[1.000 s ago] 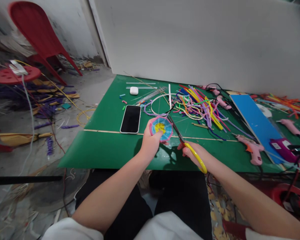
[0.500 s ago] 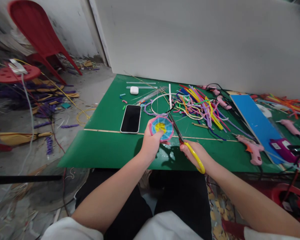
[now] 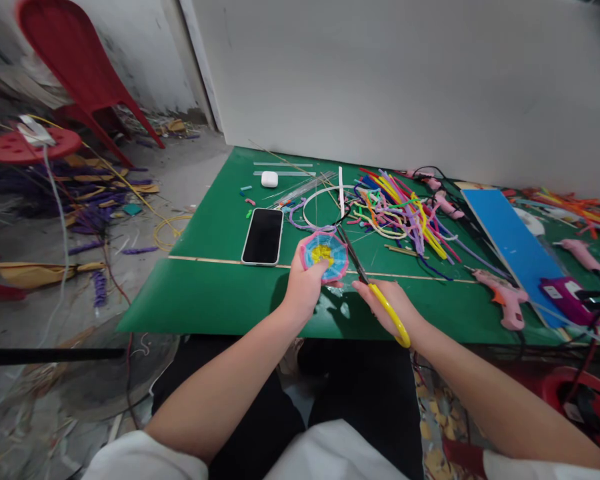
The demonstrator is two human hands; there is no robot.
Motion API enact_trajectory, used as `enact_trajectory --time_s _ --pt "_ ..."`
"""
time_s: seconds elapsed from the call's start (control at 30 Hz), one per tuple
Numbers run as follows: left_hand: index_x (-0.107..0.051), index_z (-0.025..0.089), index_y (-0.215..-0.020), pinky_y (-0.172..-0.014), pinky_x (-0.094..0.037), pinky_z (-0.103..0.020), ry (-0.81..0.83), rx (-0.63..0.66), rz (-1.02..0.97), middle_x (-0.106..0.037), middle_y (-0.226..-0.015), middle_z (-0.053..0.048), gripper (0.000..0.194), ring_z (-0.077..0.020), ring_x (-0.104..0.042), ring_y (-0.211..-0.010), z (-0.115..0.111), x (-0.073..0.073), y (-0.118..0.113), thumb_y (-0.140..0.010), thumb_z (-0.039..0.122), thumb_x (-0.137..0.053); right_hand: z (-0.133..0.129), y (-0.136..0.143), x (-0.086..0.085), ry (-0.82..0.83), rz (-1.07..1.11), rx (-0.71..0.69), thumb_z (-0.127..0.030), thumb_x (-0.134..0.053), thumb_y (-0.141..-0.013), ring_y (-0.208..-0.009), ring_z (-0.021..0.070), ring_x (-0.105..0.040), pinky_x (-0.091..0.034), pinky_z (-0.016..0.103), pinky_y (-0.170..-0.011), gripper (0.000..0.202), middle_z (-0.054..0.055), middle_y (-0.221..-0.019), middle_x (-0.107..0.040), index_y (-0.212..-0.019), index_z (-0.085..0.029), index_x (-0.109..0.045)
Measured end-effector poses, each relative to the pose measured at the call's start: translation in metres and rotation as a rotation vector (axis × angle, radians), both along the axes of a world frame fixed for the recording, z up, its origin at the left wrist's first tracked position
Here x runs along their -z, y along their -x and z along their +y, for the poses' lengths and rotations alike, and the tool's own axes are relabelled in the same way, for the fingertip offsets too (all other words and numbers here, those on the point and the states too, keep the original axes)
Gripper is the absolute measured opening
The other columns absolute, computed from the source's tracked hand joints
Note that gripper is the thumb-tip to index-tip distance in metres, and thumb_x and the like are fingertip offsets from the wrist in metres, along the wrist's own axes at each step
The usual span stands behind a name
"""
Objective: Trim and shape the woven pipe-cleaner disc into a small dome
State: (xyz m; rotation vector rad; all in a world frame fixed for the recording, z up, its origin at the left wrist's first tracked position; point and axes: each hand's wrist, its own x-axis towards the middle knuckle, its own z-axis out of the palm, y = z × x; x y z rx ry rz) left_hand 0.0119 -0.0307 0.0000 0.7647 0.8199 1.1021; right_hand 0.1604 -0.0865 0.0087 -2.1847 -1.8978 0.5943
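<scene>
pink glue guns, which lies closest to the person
The pink glue gun beside the near end of the blue board; the others lie farther back on the table.

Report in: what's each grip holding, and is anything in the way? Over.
Left grip holds colourful disc. Right grip holds yellow-handled scissors, blades beside disc. Lilac loop near blade tips.

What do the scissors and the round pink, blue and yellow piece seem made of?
Scissors blades: probably steel, dark grey and faintly shiny.
Scissors handle: likely plastic, smooth glossy yellow.
Round piece: perhaps fuzzy stems or yarn, matte, in soft-looking colour rings; too small to be sure.
</scene>
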Motion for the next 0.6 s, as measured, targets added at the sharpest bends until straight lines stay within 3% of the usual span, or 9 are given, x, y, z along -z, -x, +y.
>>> enact_trajectory --time_s 0.6 --pt "-0.043 0.019 -0.114 -0.049 -0.054 -0.027 0.080 -0.024 -0.022 -0.062 -0.075 -0.002 0.047 -0.0148 -0.063 -0.054 -0.0003 0.0051 -0.0043 -0.069 0.011 -0.053 0.0002 -0.0048 0.0053 0.007 -0.015 -0.057 -0.054 -0.026 -0.085 -0.052 0.0175 -0.053 -0.028 0.024 -0.049 0.050 0.004 -0.056 -0.058 -0.063 -0.021 -0.055"
